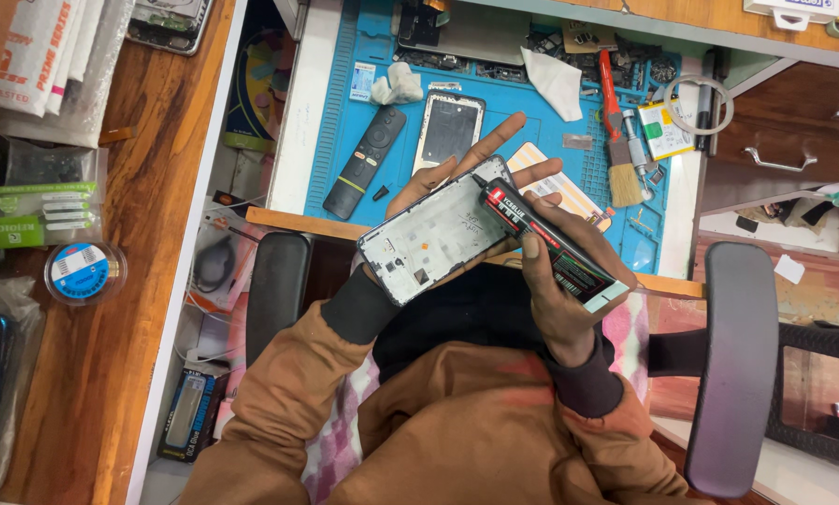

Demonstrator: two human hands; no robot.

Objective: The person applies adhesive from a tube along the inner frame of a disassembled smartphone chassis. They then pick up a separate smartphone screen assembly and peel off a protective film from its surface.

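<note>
Your left hand (457, 178) cradles the phone frame (435, 231) flat from beneath; your right hand (569, 281) is clamped around the glue tube (545, 245), nozzle touching the frame's far edge.

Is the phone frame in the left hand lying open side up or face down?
Open side up: the phone frame rests on the left hand, its bare inner cavity showing, the glue tube's tip at its edge.

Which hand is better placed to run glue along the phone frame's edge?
Probably the right hand: it grips the glue tube, nozzle at the phone frame. The left hand supports the frame underneath.
</note>
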